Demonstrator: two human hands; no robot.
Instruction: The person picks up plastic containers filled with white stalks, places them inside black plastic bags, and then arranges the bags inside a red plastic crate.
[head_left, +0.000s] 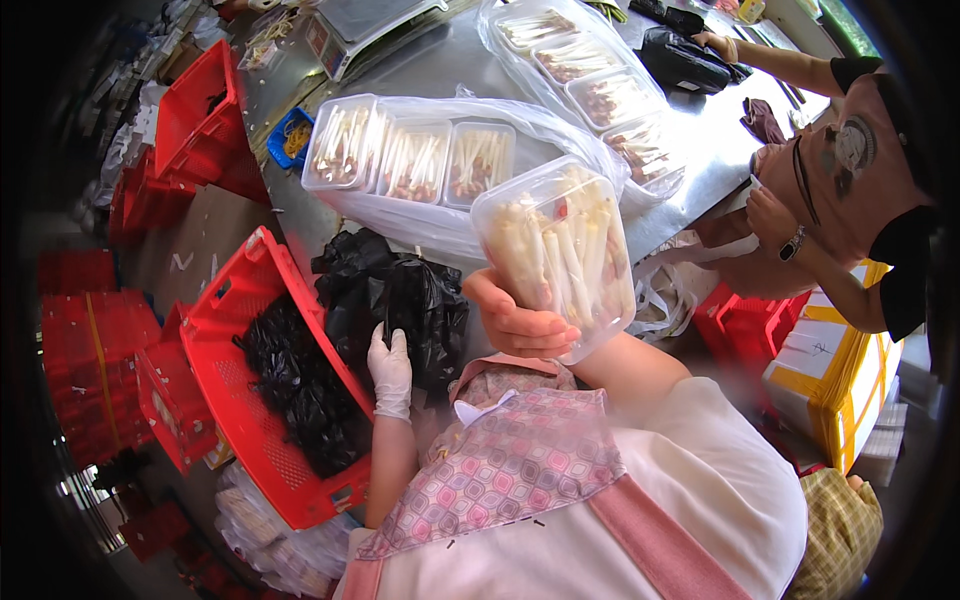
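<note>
My right hand (521, 319), bare, grips a clear plastic container (562, 255) packed with pale, stalk-like food pieces, tilted up over the table's near edge. My left hand (391, 367), in a white glove, holds the edge of a black plastic bag (420, 315) between thumb and fingers. Beyond them, a clear plastic bag (450, 229) lies on the metal table with several filled containers (415, 161) in a row. Another clear bag holding similar containers (604, 97) lies behind it to the right.
A red plastic crate (285, 262) with black bags (300, 382) stands at my left. A scale (360, 30) and a blue basket (289, 139) of rubber bands are on the table (420, 60). A co-worker (840, 165) stands at the right by a taped white box (832, 375); another person's hand (716, 45) touches a black bag.
</note>
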